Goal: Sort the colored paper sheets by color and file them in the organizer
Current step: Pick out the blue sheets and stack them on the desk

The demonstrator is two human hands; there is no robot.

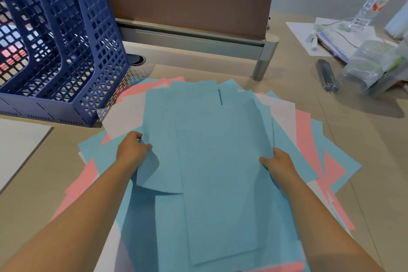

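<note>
- So far I have gathered a bundle of blue sheets [207, 152], which I hold above the mixed pile [309, 139] at the near middle of the tabletop [331, 183].
- My left hand [132, 150] pinches the bundle's left edge, fingers curled round it; my right hand [279, 164] grips the right edge, thumb on top.
- Pink, white and more blue sheets lie fanned out beneath, unsorted, so I judge most of the work is left.
- The blue organizer [72, 55] stands at the far left; through its mesh I glimpse some sheets in the leftmost slots, while the right slot looks empty.
- The bottle [371, 6] at the far right carries a label, but I cannot read it; no other writing is legible.
</note>
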